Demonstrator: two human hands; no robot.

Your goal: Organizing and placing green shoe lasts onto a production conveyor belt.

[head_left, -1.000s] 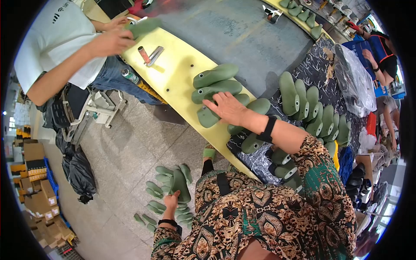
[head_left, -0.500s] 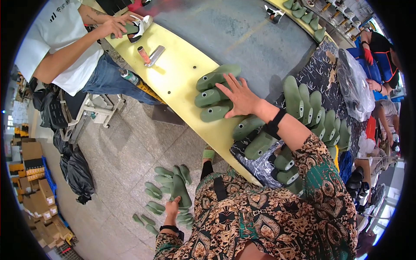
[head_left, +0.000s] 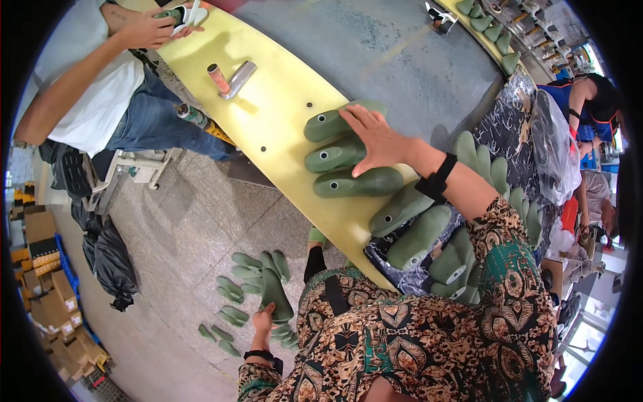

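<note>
On the floor (head_left: pixel 167 268) at the left lies a loose cluster of green shoe lasts (head_left: pixel 234 288). The left hand (head_left: pixel 263 320) hangs low beside them, its grip closed around one upright green last (head_left: pixel 274 295). Further right, on the yellow desk (head_left: pixel 268 114), three green lasts (head_left: pixel 338 154) lie side by side, toes pointing right. The right hand (head_left: pixel 378 141) rests flat on them, fingers spread, its grip open, touching the top and middle ones. More lasts (head_left: pixel 429 234) lie on a dark patterned sheet (head_left: pixel 509 127) to the right. Across the desk, another person's hands (head_left: pixel 151 27) hold a white shoe.
</note>
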